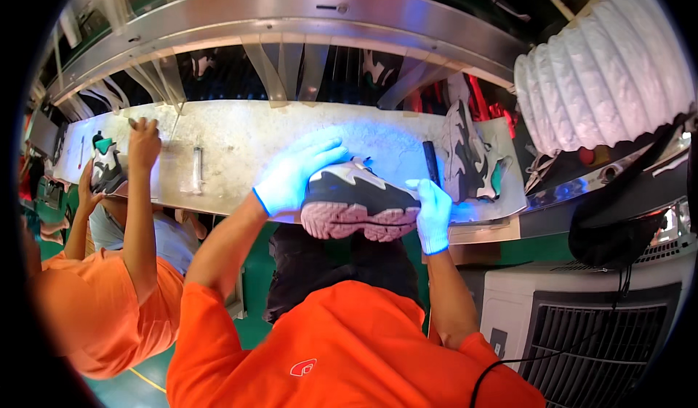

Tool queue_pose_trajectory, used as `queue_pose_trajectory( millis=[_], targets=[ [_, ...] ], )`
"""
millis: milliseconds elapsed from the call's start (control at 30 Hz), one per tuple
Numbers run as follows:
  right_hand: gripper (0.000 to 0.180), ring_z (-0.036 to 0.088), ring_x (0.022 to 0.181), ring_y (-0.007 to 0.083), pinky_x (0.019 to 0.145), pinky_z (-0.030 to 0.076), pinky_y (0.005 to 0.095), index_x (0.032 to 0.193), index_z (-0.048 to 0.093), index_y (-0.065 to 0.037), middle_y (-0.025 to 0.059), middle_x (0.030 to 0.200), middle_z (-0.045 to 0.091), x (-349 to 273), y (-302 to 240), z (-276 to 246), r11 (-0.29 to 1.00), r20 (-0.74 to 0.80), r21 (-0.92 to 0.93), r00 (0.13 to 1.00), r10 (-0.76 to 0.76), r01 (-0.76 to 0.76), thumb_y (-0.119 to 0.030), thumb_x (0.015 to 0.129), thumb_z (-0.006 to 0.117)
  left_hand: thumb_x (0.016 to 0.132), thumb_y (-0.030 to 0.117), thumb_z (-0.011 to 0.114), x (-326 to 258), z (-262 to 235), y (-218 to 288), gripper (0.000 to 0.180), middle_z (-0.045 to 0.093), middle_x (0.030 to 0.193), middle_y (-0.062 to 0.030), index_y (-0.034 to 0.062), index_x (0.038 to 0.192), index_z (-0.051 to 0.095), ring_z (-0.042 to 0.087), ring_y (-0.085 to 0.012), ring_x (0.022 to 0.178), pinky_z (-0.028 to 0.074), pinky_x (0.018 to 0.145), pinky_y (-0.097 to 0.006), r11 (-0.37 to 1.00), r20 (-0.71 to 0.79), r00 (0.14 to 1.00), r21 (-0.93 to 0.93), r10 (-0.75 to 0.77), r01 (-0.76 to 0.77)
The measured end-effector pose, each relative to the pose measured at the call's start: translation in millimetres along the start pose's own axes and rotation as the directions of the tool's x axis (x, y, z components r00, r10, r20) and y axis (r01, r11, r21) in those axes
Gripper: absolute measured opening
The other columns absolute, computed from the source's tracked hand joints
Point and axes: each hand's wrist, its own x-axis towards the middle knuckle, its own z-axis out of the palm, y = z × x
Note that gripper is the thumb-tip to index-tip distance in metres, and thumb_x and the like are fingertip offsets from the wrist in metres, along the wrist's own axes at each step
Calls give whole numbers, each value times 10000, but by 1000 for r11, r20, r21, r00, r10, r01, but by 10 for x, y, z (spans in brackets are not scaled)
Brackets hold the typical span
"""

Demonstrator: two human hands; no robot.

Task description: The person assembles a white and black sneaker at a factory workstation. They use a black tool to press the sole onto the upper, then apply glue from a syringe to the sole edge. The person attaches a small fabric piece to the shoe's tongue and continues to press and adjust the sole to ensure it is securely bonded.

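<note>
A grey, black and white sneaker [361, 196] is held on its side over the table's front edge, its pale chunky sole towards me. My left hand [299, 173], in a white glove lit blue, presses against the shoe's left end, with its fingers reaching over the far side. At the other end my right hand [434, 215], gloved alike, grips the shoe between thumb and fingers; some fingertips are hidden behind it. A black stick-like tool [430, 162] lies on the table just beyond my right hand. Farther right, more sneakers [467, 157] of the same style stand close together.
The pale worktable [240, 128] runs below a metal conveyor frame [291, 8] with hanging clear strips. A syringe-like tube [197, 168] lies left of me. A co-worker [138, 284] handles another shoe [107, 166]. A white ribbed duct [603, 66] hangs at right.
</note>
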Motion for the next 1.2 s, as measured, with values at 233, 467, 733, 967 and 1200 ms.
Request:
queue_pose_trajectory(
  millis=[233, 467, 733, 967, 1200],
  targets=[
    [723, 733, 1084, 258, 993, 588, 432, 1313, 748, 0, 93, 1174, 804, 380, 498, 510, 823, 164, 527, 975, 147, -213, -657, 1160, 489, 654, 296, 986, 828, -1159, 1437, 879, 805, 1261, -197, 104, 1465, 709, 789, -408, 1118, 627, 996, -456, 975, 353, 918, 187, -184, 123],
    [779, 590, 1429, 355, 1189, 485, 484, 1670, 460, -39, 133, 1606, 575, 359, 297, 386, 951, 185, 6, 935, -304, 308, -590, 1123, 533, 643, 429, 1003, 1240, -1125, 1795, 880, 821, 1080, -223, 26, 1379, 735, 801, -417, 961, 631, 886, -460, 925, 402, 842, 267, -360, 269],
    [1299, 402, 1626, 338, 1326, 367, 492, 1783, 250, -15, 194, 1806, 338, 354, -556, -142, 752, 172, 629, 907, -384, 199, -773, 878, 792, 643, 457, 997, 1547, -1026, 1886, 874, 828, 1057, -206, 29, 1362, 747, 803, -399, 919, 635, 866, -452, 913, 438, 810, 296, -390, 280],
    [1295, 536, 1513, 338, 1284, 438, 487, 1737, 331, -25, 203, 1667, 496, 347, -777, 41, 727, 141, 659, 917, -372, 194, -770, 824, 868, 652, 445, 1006, 1546, -924, 1867, 842, 827, 1003, -199, 7, 1326, 756, 813, -369, 867, 648, 821, -442, 901, 394, 818, 292, -418, 320],
    [1365, 598, 1440, 342, 1238, 484, 491, 1679, 386, 9, 208, 1572, 585, 293, -730, 122, 605, 52, 768, 920, -389, 212, -820, 730, 912, 688, 405, 1000, 1500, -1000, 1989, 822, 822, 1070, -214, 17, 1363, 736, 816, -375, 936, 647, 852, -457, 915, 423, 832, 336, -357, 222]
  ],
)
